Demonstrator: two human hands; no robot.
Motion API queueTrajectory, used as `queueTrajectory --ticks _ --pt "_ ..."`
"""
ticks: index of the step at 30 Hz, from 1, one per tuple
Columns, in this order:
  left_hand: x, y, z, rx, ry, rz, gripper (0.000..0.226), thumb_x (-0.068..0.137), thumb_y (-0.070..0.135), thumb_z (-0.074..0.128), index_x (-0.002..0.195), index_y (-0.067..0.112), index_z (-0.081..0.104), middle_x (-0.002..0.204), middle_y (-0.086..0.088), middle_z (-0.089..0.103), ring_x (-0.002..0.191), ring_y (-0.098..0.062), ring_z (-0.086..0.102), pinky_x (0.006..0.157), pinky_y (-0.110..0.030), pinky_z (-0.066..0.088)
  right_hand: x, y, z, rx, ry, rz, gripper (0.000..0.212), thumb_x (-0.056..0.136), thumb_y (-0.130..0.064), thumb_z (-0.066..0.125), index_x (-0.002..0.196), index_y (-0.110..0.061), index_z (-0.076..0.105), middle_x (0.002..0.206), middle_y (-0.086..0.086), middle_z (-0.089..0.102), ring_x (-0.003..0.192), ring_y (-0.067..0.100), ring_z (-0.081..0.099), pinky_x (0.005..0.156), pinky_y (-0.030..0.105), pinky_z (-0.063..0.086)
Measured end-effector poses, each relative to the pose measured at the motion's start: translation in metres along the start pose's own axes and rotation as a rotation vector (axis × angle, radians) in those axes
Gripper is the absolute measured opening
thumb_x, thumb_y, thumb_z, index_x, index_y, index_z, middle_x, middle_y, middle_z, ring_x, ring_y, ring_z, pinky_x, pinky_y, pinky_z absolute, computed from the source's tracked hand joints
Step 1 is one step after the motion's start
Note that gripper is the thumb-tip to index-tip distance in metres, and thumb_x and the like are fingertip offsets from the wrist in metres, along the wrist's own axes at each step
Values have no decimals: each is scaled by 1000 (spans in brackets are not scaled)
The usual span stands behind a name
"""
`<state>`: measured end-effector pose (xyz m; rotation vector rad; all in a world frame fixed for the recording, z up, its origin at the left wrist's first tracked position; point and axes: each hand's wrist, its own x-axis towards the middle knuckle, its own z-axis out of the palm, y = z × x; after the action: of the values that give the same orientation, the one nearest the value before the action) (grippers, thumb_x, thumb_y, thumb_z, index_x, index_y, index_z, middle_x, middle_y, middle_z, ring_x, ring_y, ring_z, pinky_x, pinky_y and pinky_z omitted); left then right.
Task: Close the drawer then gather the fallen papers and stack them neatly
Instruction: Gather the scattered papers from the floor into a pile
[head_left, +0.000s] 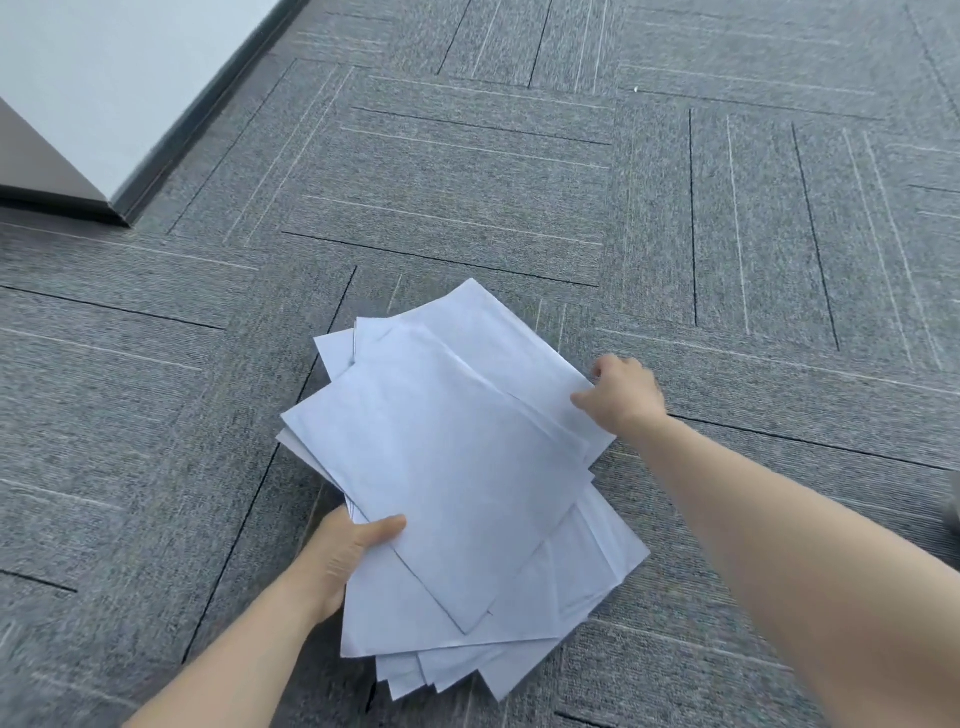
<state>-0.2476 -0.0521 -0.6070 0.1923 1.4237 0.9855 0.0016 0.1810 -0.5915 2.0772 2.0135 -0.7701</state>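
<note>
Grey carpet-tile floor (467, 182) underlay everything | left hand (345, 553) at 7 o'clock, fingers clamped on the papers' near-left edge | papers (457, 478), an uneven white stack, fanned at centre | right hand (626, 392) at 3 o'clock, fingers pinched on the far-right edge | white wall (104, 78) at 11 o'clock.
</note>
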Motion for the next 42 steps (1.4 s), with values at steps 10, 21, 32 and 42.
queueTrajectory --ticks 10,21,32,42 --pt "2 6 4 -118 41 -56 57 68 22 73 122 4 63 116 -20 69 106 -37 66 95 -51 48 8 -11 5 -38 -108 62 27 75 -23 60 100 -14 64 107 8 67 101 31 60 88 36 46" --pt "2 9 4 -157 47 -142 47 70 23 73 111 3 68 109 -23 71 95 -38 70 92 -50 49 -34 -2 6 104 -640 -193 9 68 -6 63 63 -12 68 72 4 69 70 24 65 63 33 54" --pt "4 6 13 67 226 -22 27 80 -6 66 107 -6 65 103 -27 70 89 -41 69 81 -50 55 -52 -3 13 17 -598 -159 29 88 -39 54 94 -11 60 79 4 68 60 22 58 52 27 43" --pt "3 21 21 84 211 163 23 78 -8 67 94 8 70 83 1 77 74 -19 73 73 -34 55 -48 5 21 709 -229 -60 66 76 -53 75 129 -19 53 114 2 62 95 17 60 81 32 48"
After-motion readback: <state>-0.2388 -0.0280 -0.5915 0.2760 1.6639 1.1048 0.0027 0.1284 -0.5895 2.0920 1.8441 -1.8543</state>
